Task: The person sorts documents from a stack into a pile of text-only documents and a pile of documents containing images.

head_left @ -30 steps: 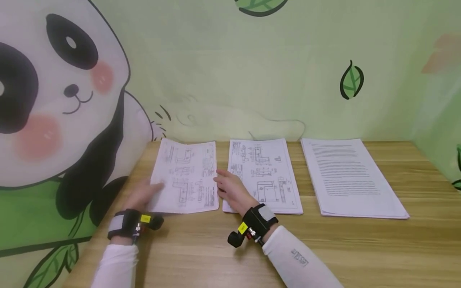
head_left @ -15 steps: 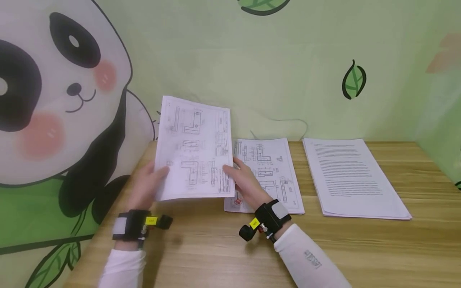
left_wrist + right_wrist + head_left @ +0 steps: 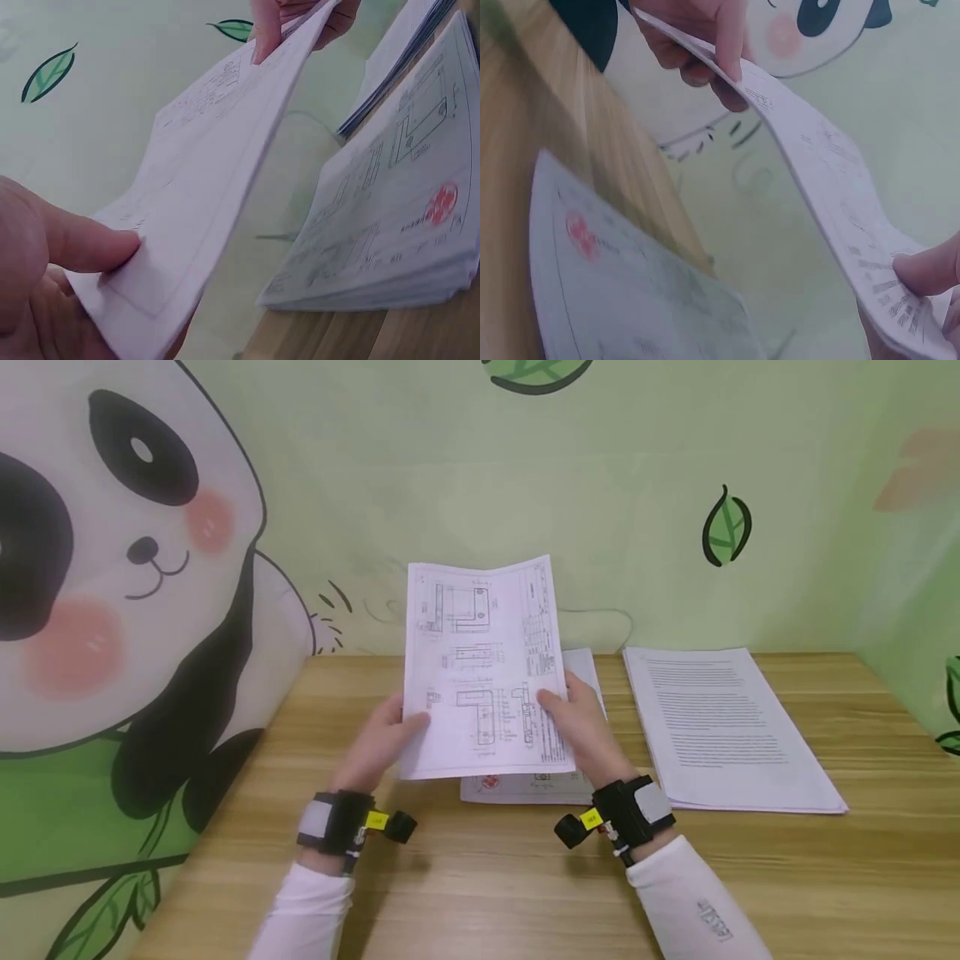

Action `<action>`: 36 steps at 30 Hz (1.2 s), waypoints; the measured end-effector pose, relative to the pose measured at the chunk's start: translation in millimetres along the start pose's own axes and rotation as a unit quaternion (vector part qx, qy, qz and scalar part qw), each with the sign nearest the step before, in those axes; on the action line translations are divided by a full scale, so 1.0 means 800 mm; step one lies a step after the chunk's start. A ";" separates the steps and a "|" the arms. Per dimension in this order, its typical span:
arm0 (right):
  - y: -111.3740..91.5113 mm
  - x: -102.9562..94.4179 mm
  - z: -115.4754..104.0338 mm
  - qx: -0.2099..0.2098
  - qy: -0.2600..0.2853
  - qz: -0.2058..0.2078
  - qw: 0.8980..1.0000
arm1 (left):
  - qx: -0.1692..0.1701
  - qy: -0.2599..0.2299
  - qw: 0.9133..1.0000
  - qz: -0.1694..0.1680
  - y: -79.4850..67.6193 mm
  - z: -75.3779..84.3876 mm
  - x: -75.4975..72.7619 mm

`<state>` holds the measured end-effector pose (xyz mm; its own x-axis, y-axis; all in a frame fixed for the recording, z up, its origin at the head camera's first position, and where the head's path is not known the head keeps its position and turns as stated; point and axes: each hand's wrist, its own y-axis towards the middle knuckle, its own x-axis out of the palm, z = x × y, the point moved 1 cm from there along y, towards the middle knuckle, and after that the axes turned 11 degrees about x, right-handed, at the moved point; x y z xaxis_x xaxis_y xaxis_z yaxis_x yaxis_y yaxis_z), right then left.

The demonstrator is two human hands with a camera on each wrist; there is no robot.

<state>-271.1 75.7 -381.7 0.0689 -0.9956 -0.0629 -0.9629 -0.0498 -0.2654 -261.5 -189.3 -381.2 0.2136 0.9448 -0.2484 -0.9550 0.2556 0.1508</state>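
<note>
A thin stack of paper sheets point(image 3: 502, 635) printed with technical drawings is held up above the table, tilted and slightly bowed. My left hand point(image 3: 381, 739) grips its left edge, thumb on the printed face and fingers behind. On the opposite edge, my right hand point(image 3: 588, 727) pinches the sheets the same way. Both wrist views show the bundle's thin edge between the two hands. Beneath it lies a second pile of drawings point(image 3: 390, 195) with a red round mark near one corner; the raised sheets hide most of this pile in the head view.
To the right lies a stack of text pages point(image 3: 735, 727) on the wooden table point(image 3: 480, 877). A green wall point(image 3: 645, 485) with a painted panda point(image 3: 142, 552) rises behind the table's far edge.
The left-hand stack of drawings has been lifted off the table by both hands. It has then moved right, now overlapping the middle pile.
</note>
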 end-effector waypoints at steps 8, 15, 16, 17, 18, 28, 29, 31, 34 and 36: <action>-0.002 -0.049 0.016 0.023 -0.081 0.046 0.995 | -0.045 0.040 0.998 -0.005 0.025 -0.007 0.042; 0.006 -0.078 0.034 0.042 -0.169 0.060 0.983 | -0.082 0.095 0.992 -0.006 0.035 -0.034 0.068; 0.008 -0.081 0.036 0.047 -0.175 0.058 0.982 | -0.082 0.107 0.991 -0.006 0.035 -0.036 0.071; 0.010 -0.083 0.039 0.050 -0.180 0.056 0.981 | -0.081 0.119 0.990 -0.006 0.035 -0.039 0.073; 0.012 -0.084 0.041 0.056 -0.187 0.057 0.979 | -0.081 0.130 0.988 -0.007 0.036 -0.042 0.075; 0.027 -0.087 0.064 0.059 -0.259 0.094 0.960 | -0.099 0.168 0.981 0.009 0.034 -0.055 0.080; 0.027 -0.087 0.064 0.059 -0.265 0.097 0.958 | -0.099 0.165 0.981 0.012 0.034 -0.056 0.080; 0.026 -0.087 0.065 0.047 -0.279 0.107 0.953 | -0.099 0.160 0.982 0.017 0.035 -0.059 0.079; 0.027 -0.088 0.066 0.034 -0.291 0.122 0.948 | -0.101 0.164 0.981 0.021 0.035 -0.062 0.079; 0.028 -0.088 0.068 0.030 -0.295 0.130 0.946 | -0.105 0.171 0.979 0.022 0.034 -0.064 0.079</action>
<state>-283.1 148.7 -435.1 -0.0174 -0.7553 -0.6552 -0.9517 0.2134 -0.2207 -284.7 -132.8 -441.6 0.1237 0.8204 -0.5582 -0.9907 0.1338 -0.0229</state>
